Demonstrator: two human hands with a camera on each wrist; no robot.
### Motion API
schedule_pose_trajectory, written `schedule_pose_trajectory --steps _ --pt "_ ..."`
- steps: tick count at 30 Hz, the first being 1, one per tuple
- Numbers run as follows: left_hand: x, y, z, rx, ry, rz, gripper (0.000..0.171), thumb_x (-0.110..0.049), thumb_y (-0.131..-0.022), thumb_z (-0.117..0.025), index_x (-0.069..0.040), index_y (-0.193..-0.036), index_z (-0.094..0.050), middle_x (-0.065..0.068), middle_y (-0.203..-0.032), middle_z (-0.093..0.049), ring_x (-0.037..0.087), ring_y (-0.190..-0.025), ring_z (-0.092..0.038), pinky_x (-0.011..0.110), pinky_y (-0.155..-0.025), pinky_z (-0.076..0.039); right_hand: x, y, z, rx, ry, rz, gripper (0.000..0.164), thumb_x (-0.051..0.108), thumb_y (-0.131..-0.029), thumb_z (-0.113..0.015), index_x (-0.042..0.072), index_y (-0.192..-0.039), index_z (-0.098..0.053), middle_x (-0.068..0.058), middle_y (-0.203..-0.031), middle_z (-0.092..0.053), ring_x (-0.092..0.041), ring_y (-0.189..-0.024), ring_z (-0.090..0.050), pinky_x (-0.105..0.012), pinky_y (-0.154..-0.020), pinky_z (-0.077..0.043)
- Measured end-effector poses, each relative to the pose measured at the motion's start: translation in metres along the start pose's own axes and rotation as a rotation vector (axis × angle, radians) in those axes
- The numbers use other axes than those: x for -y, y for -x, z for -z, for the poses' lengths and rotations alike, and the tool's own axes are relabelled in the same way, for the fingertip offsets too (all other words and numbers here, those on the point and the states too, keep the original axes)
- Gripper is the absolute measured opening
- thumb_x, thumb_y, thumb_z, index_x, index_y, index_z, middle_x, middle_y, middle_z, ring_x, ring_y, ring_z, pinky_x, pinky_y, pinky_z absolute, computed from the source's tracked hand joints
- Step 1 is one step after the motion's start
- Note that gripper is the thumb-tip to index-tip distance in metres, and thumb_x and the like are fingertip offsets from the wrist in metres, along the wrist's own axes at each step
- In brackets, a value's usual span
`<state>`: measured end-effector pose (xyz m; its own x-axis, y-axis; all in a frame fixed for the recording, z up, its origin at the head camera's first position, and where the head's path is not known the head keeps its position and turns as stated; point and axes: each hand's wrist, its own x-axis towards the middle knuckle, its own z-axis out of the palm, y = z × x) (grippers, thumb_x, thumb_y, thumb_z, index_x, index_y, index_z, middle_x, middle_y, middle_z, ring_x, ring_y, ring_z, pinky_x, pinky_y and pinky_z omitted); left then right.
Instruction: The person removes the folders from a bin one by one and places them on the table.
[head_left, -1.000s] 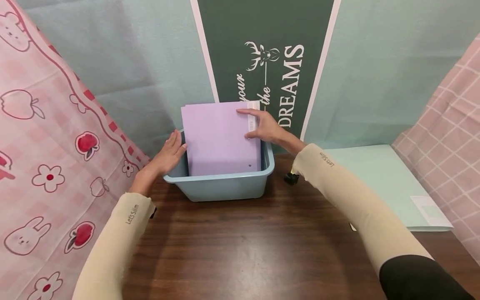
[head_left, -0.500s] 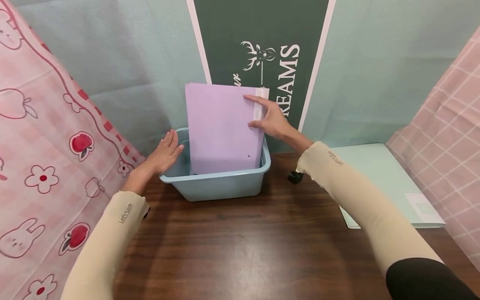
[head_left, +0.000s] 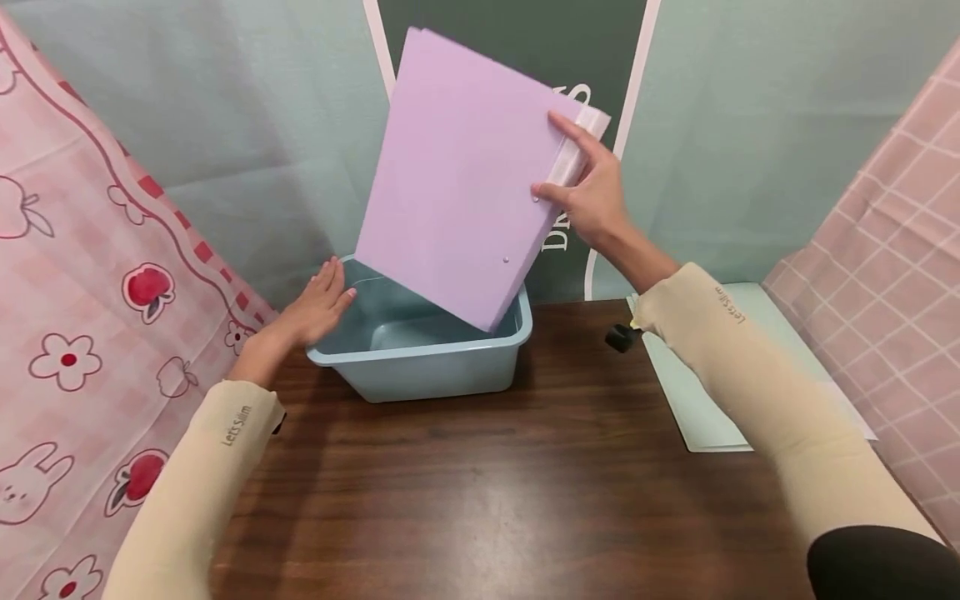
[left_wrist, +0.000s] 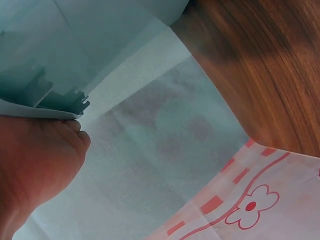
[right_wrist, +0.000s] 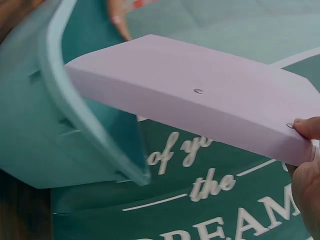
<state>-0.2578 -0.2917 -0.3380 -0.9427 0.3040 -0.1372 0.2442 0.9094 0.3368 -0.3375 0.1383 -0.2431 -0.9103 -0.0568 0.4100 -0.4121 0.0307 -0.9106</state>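
Observation:
In the head view my right hand (head_left: 596, 196) grips a purple binder (head_left: 457, 175) by its spine edge, where a clear label pocket (head_left: 566, 158) shows. Tilted, the binder is mostly lifted out of a light blue plastic bin (head_left: 423, 371), its lowest corner overlapping the bin's inside. The right wrist view shows the thumb pressing the cover near a metal rivet (right_wrist: 198, 91). At the bin's left rim rests my left hand (head_left: 311, 308), fingers straight and together. The left wrist view has that hand (left_wrist: 42, 160) right against the rim.
A pale green folder (head_left: 697, 400) lies on the brown wooden table (head_left: 465, 500) at the right, partly behind my forearm. Patterned pink cloth (head_left: 67, 358) hangs on the left, pink checked cloth (head_left: 892, 250) on the right. Behind the bin stands a green printed cloth (head_left: 510, 33).
My right hand has raised the purple binder up and to the right out of the bin, tilting it on the way. My left hand has stayed at the bin's rim.

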Motion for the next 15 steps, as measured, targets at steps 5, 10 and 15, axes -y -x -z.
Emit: schedule_pose_trajectory --steps 5,10,15 --pt "0.005 0.002 -0.001 -0.027 0.031 -0.027 0.076 -0.038 -0.117 -0.027 0.012 -0.162 0.008 0.031 -0.172 0.013 0.046 -0.161 0.013 0.057 -0.130 0.006 0.018 -0.002 0.020 -0.083 -0.217 0.032 0.095 -0.028 -0.073 -0.080 0.017 -0.153 -0.058 -0.003 -0.156 -0.047 -0.023 -0.134 -0.047 -0.047 -0.112 -0.051" --pt "0.008 0.005 0.002 -0.027 0.026 -0.029 0.077 -0.039 -0.117 -0.027 0.011 -0.163 0.009 0.030 -0.173 0.013 0.046 -0.161 0.013 0.057 -0.130 0.006 0.029 -0.001 0.039 -0.106 -0.299 0.061 0.092 -0.026 -0.075 -0.081 0.012 -0.155 -0.056 -0.006 -0.155 -0.044 -0.024 -0.136 -0.044 -0.050 -0.117 -0.046" --pt "0.011 0.009 0.003 -0.020 0.028 -0.037 0.077 -0.040 -0.117 -0.026 0.011 -0.163 0.009 0.030 -0.173 0.014 0.045 -0.161 0.014 0.058 -0.129 0.006 0.034 0.002 0.058 -0.112 -0.341 0.021 0.092 -0.024 -0.076 -0.081 0.016 -0.155 -0.056 -0.005 -0.155 -0.042 -0.025 -0.137 -0.043 -0.054 -0.118 -0.043"
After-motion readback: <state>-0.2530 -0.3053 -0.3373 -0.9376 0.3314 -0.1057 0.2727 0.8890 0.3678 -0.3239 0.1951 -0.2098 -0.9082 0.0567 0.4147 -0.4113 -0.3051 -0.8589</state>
